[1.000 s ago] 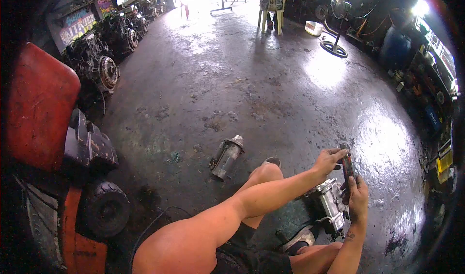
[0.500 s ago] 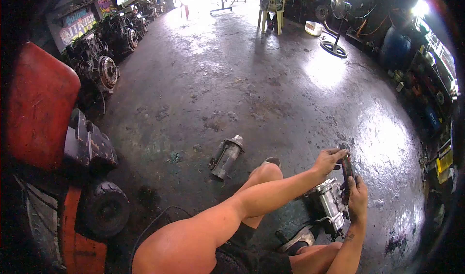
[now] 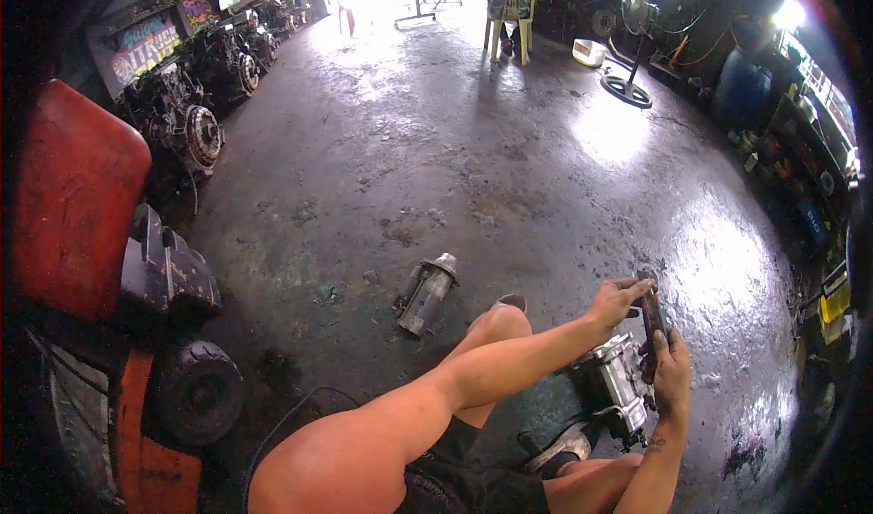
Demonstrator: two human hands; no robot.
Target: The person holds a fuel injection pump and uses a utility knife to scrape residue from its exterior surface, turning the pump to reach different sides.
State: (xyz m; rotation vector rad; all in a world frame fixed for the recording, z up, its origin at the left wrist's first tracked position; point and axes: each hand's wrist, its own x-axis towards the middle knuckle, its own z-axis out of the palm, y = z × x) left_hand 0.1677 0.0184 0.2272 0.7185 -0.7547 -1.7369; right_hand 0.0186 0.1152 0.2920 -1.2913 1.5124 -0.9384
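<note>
My knee and foot: my bare leg runs across the near floor, and my sandalled foot [image 3: 556, 448] rests just beside the metal housing.
Metal housing: a silvery motor housing [image 3: 617, 382] sits on the floor between my feet, toward the near right; its long axis runs from near to far, the far end tipped slightly left.
Right hand: my right hand [image 3: 673, 373] has its grip wrapped round the lower part of a dark tool [image 3: 651, 323], fingers pressed together on it.
Dark tool: its long axis stands nearly upright over the housing's far end, the top leaning a little away from me.
Left hand: my left hand [image 3: 617, 300] pinches the tool's top end with its fingertips.
Loose motor: a cylindrical starter motor [image 3: 426, 294] lies on the floor to the left, well apart, pointing far-right.
Left edge: a red machine [image 3: 73, 205] with a black tyre.
Far floor: engines [image 3: 195, 123] along the left side, a plastic chair [image 3: 512, 9] and a stand fan [image 3: 632, 41] at the far end.
</note>
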